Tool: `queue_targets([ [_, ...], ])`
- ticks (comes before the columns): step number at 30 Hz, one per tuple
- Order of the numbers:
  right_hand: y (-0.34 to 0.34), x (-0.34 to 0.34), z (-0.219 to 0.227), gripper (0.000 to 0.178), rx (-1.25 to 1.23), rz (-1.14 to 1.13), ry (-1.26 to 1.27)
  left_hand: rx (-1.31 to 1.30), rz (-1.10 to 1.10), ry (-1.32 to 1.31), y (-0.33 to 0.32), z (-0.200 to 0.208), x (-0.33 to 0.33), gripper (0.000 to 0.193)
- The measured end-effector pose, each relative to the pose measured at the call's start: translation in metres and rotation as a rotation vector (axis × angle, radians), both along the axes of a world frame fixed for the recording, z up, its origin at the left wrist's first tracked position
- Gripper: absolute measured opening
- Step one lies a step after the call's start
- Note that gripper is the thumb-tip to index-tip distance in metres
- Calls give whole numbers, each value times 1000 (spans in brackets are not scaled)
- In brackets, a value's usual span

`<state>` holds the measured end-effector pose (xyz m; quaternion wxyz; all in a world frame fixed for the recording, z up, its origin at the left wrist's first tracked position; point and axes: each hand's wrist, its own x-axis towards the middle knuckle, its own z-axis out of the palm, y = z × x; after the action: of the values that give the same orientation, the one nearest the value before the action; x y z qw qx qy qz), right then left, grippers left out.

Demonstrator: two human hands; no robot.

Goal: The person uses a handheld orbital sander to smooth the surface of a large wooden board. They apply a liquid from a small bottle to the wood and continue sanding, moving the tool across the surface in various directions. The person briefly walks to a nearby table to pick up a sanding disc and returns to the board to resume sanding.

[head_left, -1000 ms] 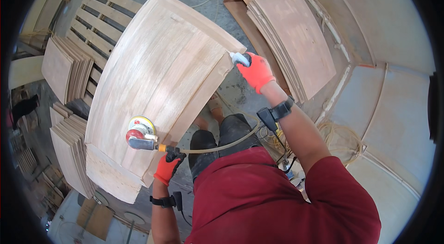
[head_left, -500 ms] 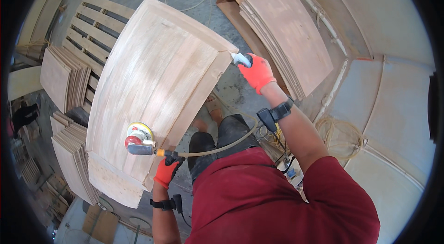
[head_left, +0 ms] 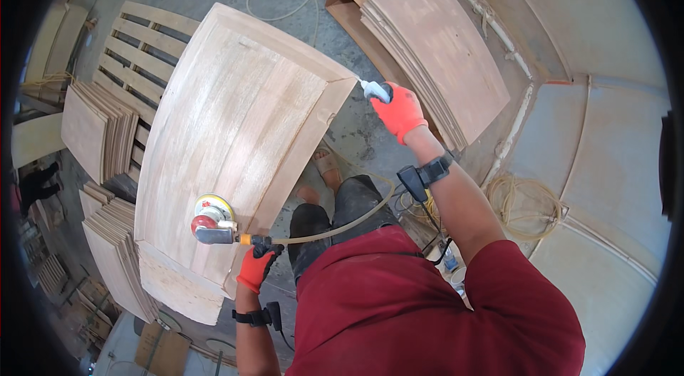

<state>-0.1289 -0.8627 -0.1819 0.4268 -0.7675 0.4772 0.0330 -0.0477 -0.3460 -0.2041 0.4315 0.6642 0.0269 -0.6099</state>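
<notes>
A curved, pale wooden panel with a framed border lies in front of me. My right hand, in a red glove with dark fingers, is closed round a small whitish squeeze bottle. The bottle's narrow nozzle points at the panel's far right corner. At the panel's near edge, my gloved left hand has its fingers curled beside the fitting of an air hose; what they grip is unclear. That hose runs to a round orbital sander resting on the panel, its yellow-rimmed pad showing.
Stacks of thin boards stand at the left and lower left. Behind the panel lies a slatted pallet. More curved boards are stacked at the far right. Coiled hose lies to my right.
The bottle's nozzle has drawn slightly back from the panel's corner edge. The view has shifted a little; the sander and my left hand stay in about the same place.
</notes>
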Motion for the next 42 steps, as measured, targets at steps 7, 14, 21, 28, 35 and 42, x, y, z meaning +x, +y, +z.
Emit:
queue_targets([
  [7,11,7,4,31,-112,82,-105,-13,-43,-138,23,-22,-7,30],
  [14,29,38,22,32,109,56,39,44,-84,-142,12,-10,-12,30],
  [21,33,45,6,32,-145,184,2,-17,-204,-265,11,0,-17,36],
  [28,29,67,-3,29,-131,185,7,-27,-196,-277,22,7,-21,42],
  [35,21,96,6,31,-108,251,26,-25,-90,-288,35,-1,-29,38],
  [42,9,124,6,34,-70,325,52,49,10,-302,43,-4,-39,33],
])
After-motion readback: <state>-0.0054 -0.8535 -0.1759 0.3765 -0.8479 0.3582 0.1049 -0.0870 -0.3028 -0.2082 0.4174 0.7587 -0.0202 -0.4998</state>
